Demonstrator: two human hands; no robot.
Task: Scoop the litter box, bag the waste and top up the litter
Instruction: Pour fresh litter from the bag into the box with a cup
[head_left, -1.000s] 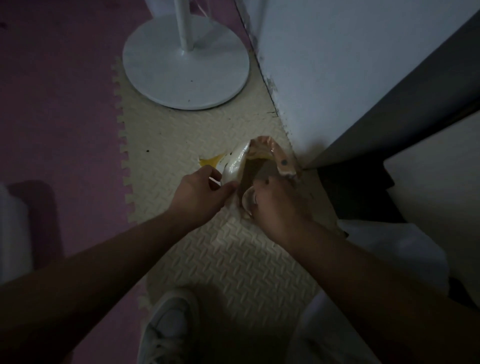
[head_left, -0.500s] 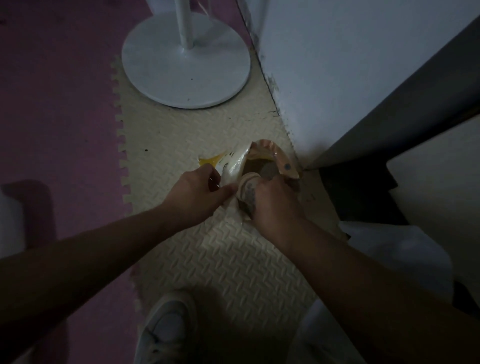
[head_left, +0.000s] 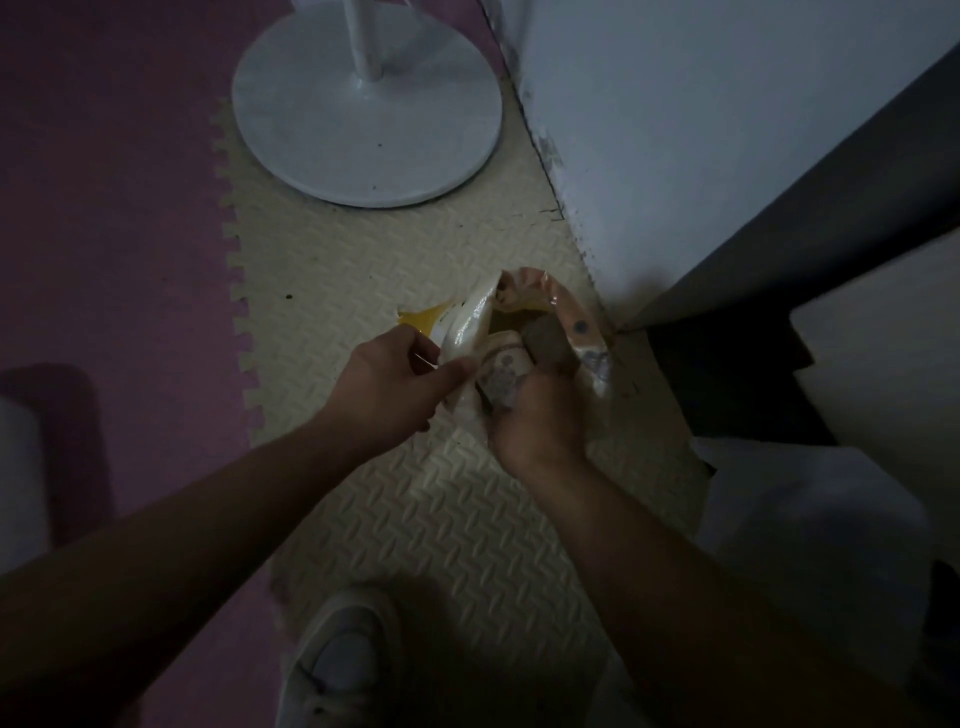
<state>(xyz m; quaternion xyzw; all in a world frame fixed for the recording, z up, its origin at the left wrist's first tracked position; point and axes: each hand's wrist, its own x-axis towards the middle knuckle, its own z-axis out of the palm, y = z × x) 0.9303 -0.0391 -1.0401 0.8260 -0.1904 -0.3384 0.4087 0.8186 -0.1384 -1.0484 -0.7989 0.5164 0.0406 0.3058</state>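
Observation:
A glossy white, yellow and orange litter bag (head_left: 467, 332) stands open on the cream foam mat (head_left: 441, 519) by the wall corner. My left hand (head_left: 395, 384) pinches the left edge of its mouth and holds it apart. My right hand (head_left: 535, 421) is at the mouth, fingers curled round a small round cup (head_left: 501, 376) with grey grains on it. A grey mass (head_left: 545, 338) shows inside the bag behind the cup. The light is dim, and the litter box is not in view.
A white round fan base (head_left: 363, 114) stands on the mat ahead. A white wall (head_left: 675, 130) and a dark panel (head_left: 779, 249) close the right side. Pink mat (head_left: 104, 208) lies left. My shoe (head_left: 337, 665) is below, something white (head_left: 805, 519) at the lower right.
My right hand has come up out of the bag's mouth with the cup, so grey grains now show. My left hand keeps its hold on the bag's edge.

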